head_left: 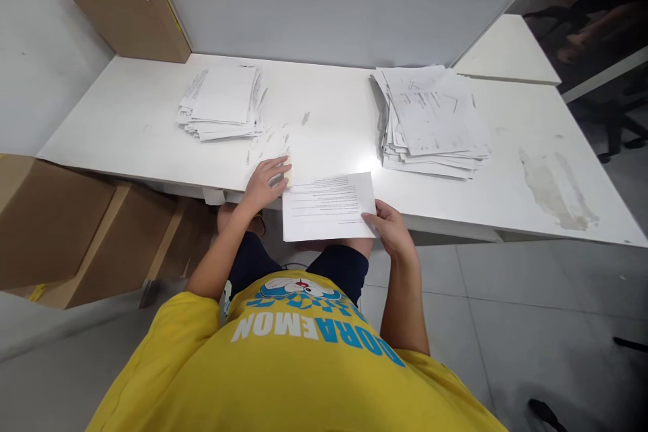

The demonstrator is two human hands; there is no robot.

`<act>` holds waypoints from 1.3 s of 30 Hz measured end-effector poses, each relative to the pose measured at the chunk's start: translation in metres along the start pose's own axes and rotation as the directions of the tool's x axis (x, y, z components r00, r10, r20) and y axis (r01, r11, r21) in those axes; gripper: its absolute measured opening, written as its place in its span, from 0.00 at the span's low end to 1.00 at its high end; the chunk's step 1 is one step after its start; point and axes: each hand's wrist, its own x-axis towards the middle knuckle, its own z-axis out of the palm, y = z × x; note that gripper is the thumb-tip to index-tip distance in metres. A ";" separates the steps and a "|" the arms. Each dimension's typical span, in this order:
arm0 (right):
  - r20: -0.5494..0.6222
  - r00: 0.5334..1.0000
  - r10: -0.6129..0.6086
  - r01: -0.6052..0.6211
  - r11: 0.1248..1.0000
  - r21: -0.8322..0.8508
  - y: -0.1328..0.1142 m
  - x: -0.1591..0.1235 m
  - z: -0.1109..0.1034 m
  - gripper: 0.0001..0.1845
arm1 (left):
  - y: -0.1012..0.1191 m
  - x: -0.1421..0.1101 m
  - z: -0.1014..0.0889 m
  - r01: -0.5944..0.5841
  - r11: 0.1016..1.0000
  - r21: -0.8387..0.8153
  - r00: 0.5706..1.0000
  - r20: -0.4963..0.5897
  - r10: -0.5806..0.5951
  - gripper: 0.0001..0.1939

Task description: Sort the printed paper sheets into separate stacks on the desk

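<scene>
Printed sheets of paper [328, 210] lie partly over the table's front edge, above my lap. Their right edge is pinched by my right hand [392, 226], thumb on top. At their upper left corner, my left hand [266, 182] has its fingers bent around a small cream-coloured block [288, 172]; its exact kind is not clear. Farther back on the left is a loose stack of papers [223, 104], its top sheet mostly blank. A thicker, uneven paper stack [430, 118] with printing on top stands on the right.
The white table [324, 128] has worn grey patches and ends at a grey panel [314, 7]. One cardboard box [126, 10] sits at its back left corner. More boxes [101, 229] are low on the left. Part of a person [602, 27] shows at far right.
</scene>
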 end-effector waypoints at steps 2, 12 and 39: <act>0.006 1.000 -0.004 0.004 1.000 0.004 0.001 -0.001 0.000 0.19 | -0.002 0.000 0.002 -0.017 1.000 0.020 1.000 -0.009 0.017 0.16; -0.009 0.999 0.042 -0.042 0.998 0.044 0.001 -0.006 0.003 0.18 | -0.006 -0.004 0.008 -0.083 0.986 0.145 0.997 0.005 0.083 0.18; -0.144 0.988 -0.058 0.045 0.995 -0.093 -0.001 -0.021 -0.021 0.18 | -0.003 -0.010 0.009 0.060 0.998 0.016 0.998 -0.024 -0.060 0.20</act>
